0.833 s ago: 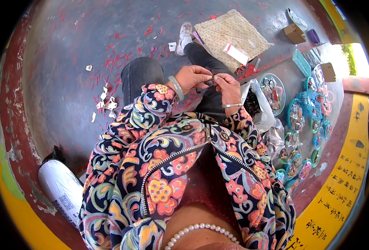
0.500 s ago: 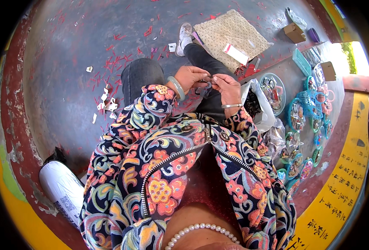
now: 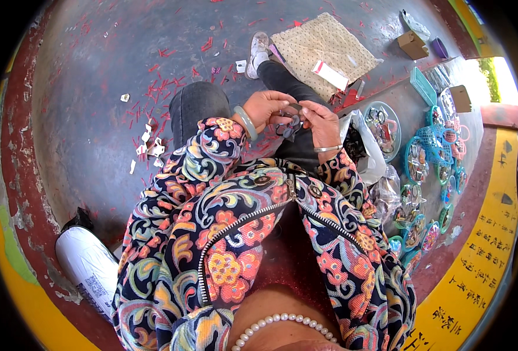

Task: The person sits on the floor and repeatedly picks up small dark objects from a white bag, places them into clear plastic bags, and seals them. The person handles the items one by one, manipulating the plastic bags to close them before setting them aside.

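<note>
Above my outstretched leg, my left hand (image 3: 263,109) and my right hand (image 3: 322,121) meet with their fingertips pinched. Between them they hold a small dark looped thing (image 3: 289,127) whose kind I cannot make out. Its upper part is a short flat dark strip gripped by both hands, while loops hang under the left fingers. Close to my right wrist stands an opened white plastic bag (image 3: 371,153) with dark things inside.
Right of the bag are a round light-blue basket (image 3: 397,131) of small metal and coloured items and several more baskets (image 3: 417,161). A patterned cloth (image 3: 323,50) lies ahead with a white-and-red packet (image 3: 330,76). Red scraps (image 3: 164,88) litter the floor.
The dark looped thing shows more between my hands, with its flat strip and hanging loops now in sight. My fingers have shifted slightly; my arms stay about where they were.
</note>
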Motion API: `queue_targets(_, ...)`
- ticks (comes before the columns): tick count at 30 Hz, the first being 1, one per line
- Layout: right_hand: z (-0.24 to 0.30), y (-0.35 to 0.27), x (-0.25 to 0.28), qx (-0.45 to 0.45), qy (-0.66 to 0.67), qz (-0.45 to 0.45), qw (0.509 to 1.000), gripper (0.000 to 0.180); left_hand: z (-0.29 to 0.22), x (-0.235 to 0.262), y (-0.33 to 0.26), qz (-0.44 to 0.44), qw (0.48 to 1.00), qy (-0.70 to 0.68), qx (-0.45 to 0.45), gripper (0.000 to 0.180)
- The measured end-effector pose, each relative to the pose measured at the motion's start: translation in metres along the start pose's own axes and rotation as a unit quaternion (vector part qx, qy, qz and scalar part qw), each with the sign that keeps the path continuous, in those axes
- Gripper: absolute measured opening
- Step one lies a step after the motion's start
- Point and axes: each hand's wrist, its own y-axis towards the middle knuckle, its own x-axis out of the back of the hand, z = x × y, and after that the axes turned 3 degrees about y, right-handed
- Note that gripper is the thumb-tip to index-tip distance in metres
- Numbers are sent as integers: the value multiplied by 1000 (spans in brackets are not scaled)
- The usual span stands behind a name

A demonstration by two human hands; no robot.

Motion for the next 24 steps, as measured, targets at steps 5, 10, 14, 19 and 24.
queue_targets(5,-1,-1,3,32,-5,42,999,15,0,3,0,13,1000,-8,-9,22)
queue_targets(10,0,0,6,92,-64,58,992,17,0,2,-1,17,999,-51,-10,23)
queue_targets(14,1,1,3,125,-128,51,982,19,-5,1,2,-8,997,-75,30,24)
queue_targets(19,-1,1,3,161,-189,47,968,19,-2,-1,2,-15,999,-39,19,20)
queue_targets(24,1,-1,0,170,-222,32,960,17,4,2,3,-8,1000,-31,0,16)
